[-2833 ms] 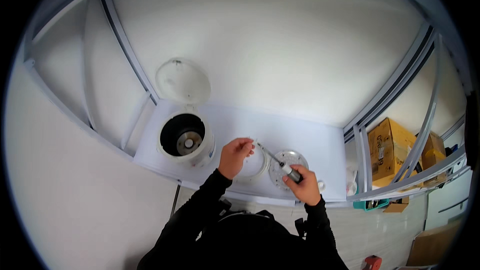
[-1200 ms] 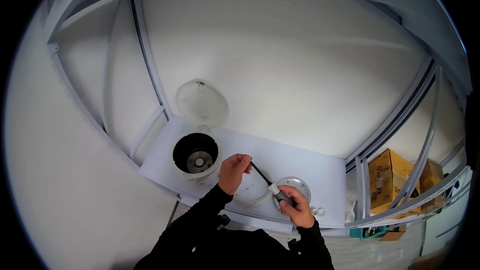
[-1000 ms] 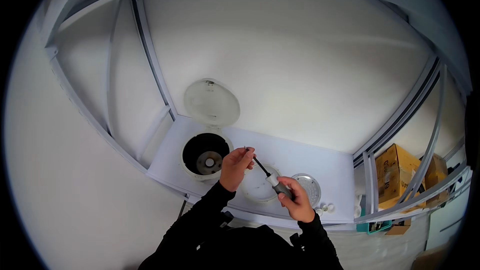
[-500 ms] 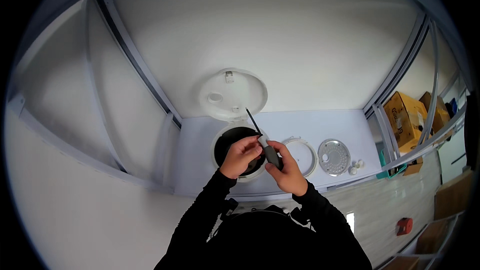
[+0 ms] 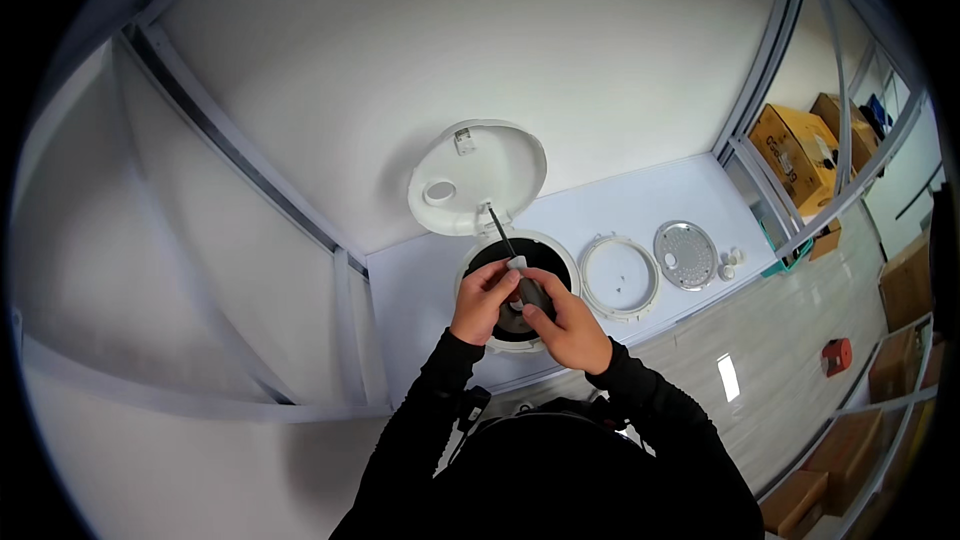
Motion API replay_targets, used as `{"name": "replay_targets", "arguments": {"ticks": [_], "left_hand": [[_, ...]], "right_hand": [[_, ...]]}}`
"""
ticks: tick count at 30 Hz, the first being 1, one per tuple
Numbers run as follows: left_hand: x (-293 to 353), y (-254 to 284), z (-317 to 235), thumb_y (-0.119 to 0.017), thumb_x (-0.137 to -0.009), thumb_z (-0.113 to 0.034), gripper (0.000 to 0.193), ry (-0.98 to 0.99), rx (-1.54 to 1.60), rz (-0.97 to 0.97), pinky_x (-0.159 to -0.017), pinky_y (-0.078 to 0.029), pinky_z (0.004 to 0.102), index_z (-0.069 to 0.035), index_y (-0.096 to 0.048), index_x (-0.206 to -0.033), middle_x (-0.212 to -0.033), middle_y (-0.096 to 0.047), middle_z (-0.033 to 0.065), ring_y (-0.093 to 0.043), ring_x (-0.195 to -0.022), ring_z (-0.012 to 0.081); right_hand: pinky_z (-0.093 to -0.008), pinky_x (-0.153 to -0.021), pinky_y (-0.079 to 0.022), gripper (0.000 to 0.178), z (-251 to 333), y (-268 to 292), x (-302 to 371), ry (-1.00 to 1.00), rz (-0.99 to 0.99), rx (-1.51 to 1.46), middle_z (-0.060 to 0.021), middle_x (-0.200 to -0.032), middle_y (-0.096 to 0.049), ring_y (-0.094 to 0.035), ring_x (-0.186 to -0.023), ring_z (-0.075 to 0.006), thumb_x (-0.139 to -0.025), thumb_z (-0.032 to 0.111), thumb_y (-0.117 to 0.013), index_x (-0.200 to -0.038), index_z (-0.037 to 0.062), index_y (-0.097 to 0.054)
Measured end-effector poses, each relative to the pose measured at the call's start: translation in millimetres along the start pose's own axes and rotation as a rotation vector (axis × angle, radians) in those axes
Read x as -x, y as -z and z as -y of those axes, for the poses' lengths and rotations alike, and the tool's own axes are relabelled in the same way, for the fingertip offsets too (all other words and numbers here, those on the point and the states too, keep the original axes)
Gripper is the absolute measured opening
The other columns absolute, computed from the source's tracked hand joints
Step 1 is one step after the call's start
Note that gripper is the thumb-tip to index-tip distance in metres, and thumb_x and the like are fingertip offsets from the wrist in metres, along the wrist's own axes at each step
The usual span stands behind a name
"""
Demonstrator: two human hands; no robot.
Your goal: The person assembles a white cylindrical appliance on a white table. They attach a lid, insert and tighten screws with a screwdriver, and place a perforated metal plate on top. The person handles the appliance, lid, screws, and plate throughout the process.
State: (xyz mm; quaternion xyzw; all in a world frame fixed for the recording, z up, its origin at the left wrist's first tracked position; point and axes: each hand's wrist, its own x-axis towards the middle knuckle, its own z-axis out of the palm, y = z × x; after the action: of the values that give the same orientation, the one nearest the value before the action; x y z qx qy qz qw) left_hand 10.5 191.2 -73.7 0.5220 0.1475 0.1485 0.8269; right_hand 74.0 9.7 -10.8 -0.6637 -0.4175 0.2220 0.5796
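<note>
A screwdriver [image 5: 502, 231] with a dark shaft and grey handle slants up over a white rice cooker [image 5: 574, 275], which has a dark interior. Its tip is at the lower inside part of the raised white lid [image 5: 505, 165], near the hinge; whether it sits in a screw I cannot tell. My right hand [image 5: 573, 328] is closed around the handle. The fingers of my left hand [image 5: 482, 304] pinch the front of the handle, where the shaft begins. Both hands hang over the cooker's opening and hide part of it.
On the white table [image 5: 600, 202], right of the cooker, lie a white ring [image 5: 655, 280] with tiny dark pieces inside, a perforated metal disc [image 5: 690, 262] and several small white parts [image 5: 732, 261]. Cardboard boxes [image 5: 797, 155] stand beyond the frame at right. A red object [image 5: 837, 356] is on the floor.
The view has turned and shifted, so the table now appears slanted. The screwdriver's tip has come to the lid's lower part near the hinge. Both hands keep their hold.
</note>
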Motion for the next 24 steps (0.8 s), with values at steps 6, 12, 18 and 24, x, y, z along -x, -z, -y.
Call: {"name": "replay_targets", "arguments": {"ticks": [6,12,18,24], "left_hand": [[-4,4,-6,-0.066,-0.101,-0.014,0.032,-0.022,-0.019,0.050,-0.087,-0.051,0.0240,0.003,-0.065,-0.129,-0.110,-0.070,0.0031,-0.065,-0.098,0.0090],[-7,8,-9,-0.066,-0.102,-0.014,0.031,-0.018,0.013,0.082,-0.087,-0.051,0.0240,0.003,-0.066,-0.128,-0.110,-0.070,0.0030,-0.065,-0.098,0.0092],[-7,10,-8,-0.066,-0.102,-0.015,0.028,-0.020,0.007,0.088,-0.084,-0.050,0.0235,0.003,-0.067,-0.124,-0.107,-0.070,0.0026,-0.064,-0.095,0.0087],[-7,14,-11,-0.059,-0.105,-0.013,0.030,-0.024,-0.003,0.111,-0.084,-0.053,0.0258,0.002,-0.063,-0.130,-0.111,-0.069,0.0048,-0.066,-0.096,0.0116]], "right_hand": [[-0.0397,-0.090,-0.053,0.049,-1,-7,-5,0.006,-0.057,-0.050,-0.0223,-0.114,-0.068,-0.069,-0.103,-0.0352,-0.098,0.014,-0.058,-0.144,0.0023,-0.045],[-0.0388,-0.090,-0.053,0.048,3,-12,-9,0.013,-0.073,-0.052,-0.0215,-0.114,-0.068,-0.069,-0.103,-0.0335,-0.099,0.015,-0.058,-0.144,0.0019,-0.046],[-0.0381,-0.090,-0.053,0.049,-3,-15,-11,-0.027,-0.074,-0.078,-0.0203,-0.115,-0.068,-0.069,-0.103,-0.0304,-0.099,0.016,-0.058,-0.144,0.0018,-0.045],[-0.0373,-0.089,-0.053,0.049,-3,-21,-12,-0.039,-0.090,-0.077,-0.0200,-0.113,-0.069,-0.069,-0.101,-0.0289,-0.100,0.017,-0.058,-0.144,0.0014,-0.045]]}}
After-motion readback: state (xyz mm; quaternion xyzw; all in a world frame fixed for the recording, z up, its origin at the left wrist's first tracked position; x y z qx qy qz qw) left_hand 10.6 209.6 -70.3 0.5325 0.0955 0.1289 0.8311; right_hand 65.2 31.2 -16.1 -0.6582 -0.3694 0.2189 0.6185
